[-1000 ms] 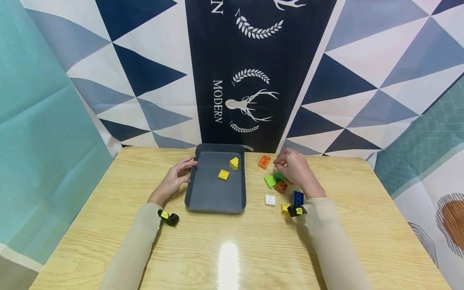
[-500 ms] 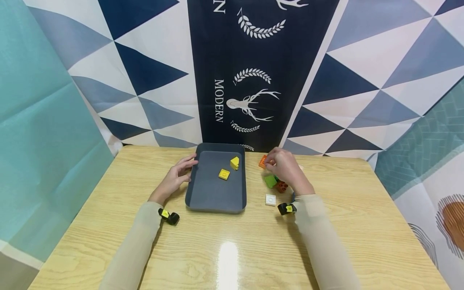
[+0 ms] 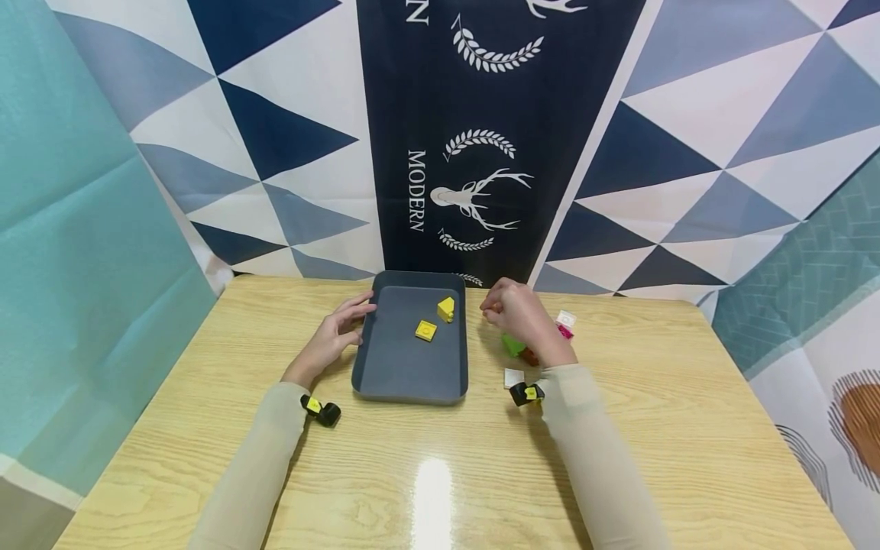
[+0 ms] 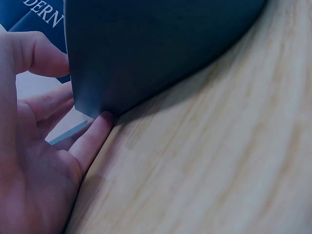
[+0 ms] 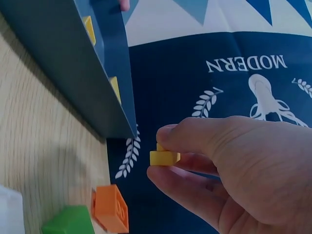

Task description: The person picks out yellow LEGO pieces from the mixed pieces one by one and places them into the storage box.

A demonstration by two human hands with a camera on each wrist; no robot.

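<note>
Right wrist view: right hand [image 5: 243,170] pinches small yellow brick [image 5: 164,157]; left hand [image 3: 334,336], fingers relaxed, braces tray [image 3: 406,374] at 9 o'clock. Best to clear the rim, release low.

head view overlooks, wrist views close, sharing tray [image 3: 409,367]

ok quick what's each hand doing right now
Left hand: open, fingers resting against the side of the dark tray.
Right hand: pinching a small yellow brick between thumb and fingers.
</note>
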